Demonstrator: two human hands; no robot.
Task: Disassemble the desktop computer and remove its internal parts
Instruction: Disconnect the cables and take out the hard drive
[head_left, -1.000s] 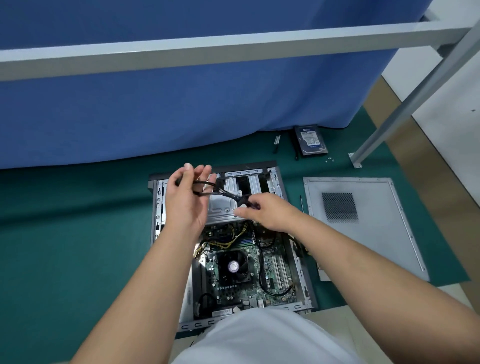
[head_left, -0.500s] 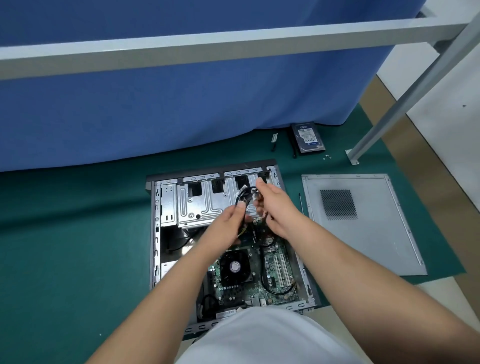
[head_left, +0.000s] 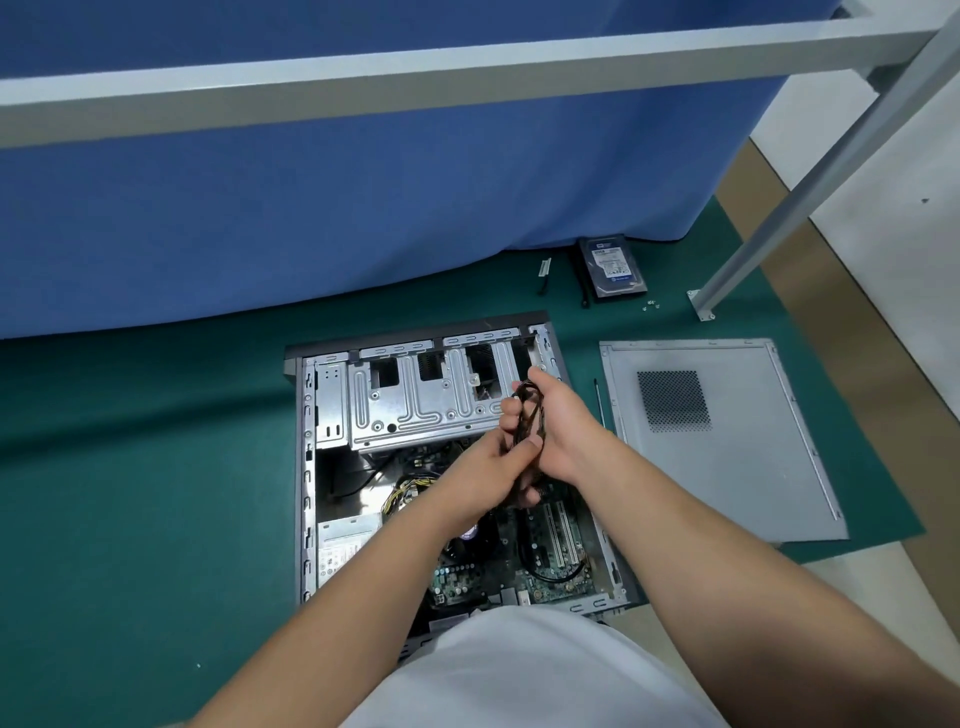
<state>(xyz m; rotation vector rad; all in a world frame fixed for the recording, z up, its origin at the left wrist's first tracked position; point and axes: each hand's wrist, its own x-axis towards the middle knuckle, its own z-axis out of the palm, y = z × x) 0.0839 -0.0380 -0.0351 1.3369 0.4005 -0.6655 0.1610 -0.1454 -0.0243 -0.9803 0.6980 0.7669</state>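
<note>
Both hands meet above the right half of the open case (head_left: 304, 467), over the drive cage (head_left: 415, 400) edge and the motherboard (head_left: 545, 561). The cable (head_left: 530, 410) is gathered into a loop between them, its long axis running roughly away from the person. The right hand (head_left: 561, 431) curls around the upper coils; the left hand (head_left: 493, 467) grips the lower end, thumb pressed against it. Whether the cable is fully free of the board cannot be told. Set-down room lies to the right and far side: the side panel (head_left: 727, 467) lies just beside the case, and the hard drive (head_left: 613, 267) with loose screws (head_left: 650, 304) sits near the blue curtain (head_left: 363, 208). The right hand is nearer that zone. Everything rests on a green mat (head_left: 130, 493) on the floor.
</note>
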